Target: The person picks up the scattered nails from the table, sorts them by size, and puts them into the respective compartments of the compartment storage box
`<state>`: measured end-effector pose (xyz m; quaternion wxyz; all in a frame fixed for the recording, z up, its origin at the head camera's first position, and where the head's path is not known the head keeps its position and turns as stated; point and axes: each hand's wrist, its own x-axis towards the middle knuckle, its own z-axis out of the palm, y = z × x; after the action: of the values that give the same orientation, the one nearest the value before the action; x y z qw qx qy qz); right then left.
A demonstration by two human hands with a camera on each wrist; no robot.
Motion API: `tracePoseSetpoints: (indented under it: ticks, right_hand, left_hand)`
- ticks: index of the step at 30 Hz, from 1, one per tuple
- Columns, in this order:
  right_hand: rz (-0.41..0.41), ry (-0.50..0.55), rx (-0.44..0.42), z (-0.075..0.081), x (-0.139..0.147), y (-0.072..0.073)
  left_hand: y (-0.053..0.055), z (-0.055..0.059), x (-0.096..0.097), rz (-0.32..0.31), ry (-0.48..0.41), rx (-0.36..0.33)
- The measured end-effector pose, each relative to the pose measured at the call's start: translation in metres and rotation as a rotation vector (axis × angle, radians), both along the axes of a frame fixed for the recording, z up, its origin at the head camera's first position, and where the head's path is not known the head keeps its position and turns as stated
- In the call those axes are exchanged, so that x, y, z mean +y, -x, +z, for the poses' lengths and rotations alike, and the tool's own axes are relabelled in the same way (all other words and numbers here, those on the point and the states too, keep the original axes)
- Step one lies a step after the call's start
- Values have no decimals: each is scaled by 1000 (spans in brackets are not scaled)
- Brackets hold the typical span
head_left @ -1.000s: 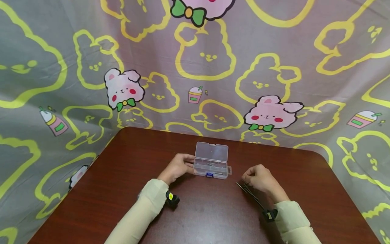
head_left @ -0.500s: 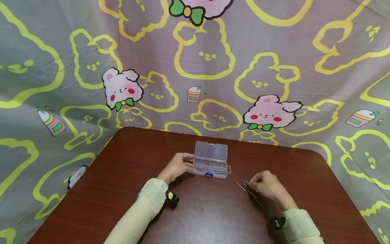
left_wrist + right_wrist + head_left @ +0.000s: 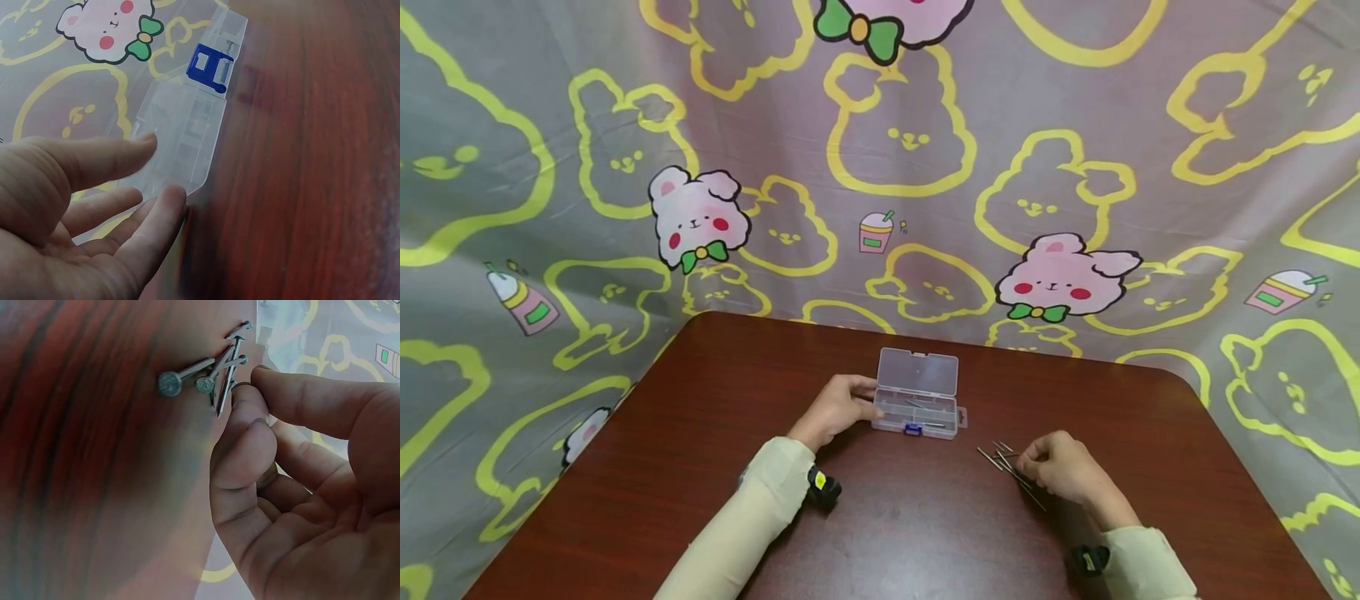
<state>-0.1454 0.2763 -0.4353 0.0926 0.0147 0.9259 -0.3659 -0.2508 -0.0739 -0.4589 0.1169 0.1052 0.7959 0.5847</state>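
Note:
A clear plastic compartment box with a blue latch stands with its lid up on the table. My left hand holds its left end, thumb at the front and fingers behind. Thin metal nails lie inside the box. Several loose nails lie crossed in a small pile to the right of the box. My right hand is at the pile's right side. Its thumb and index fingertip meet there, pinching a thin dark nail of which little shows in the right wrist view. Large round nail heads show nearby.
The brown wooden table has rounded back corners. A patterned cloth curtain hangs around its back and sides. A hanging tab sticks out from the box's right end.
My right hand has moved right and toward me, so more of the loose nails is uncovered. My left hand and the box have stayed in place.

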Motion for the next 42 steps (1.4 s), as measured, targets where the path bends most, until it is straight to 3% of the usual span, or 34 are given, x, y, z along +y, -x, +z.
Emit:
tracePoseSetpoints:
  ticks: [36, 42]
  right_hand:
    - [21, 21, 12, -11, 8, -9]
    - [34, -33, 45, -11, 6, -9]
  left_hand:
    - [-2, -1, 0, -17, -32, -5]
    - [-2, -1, 1, -12, -41, -8]
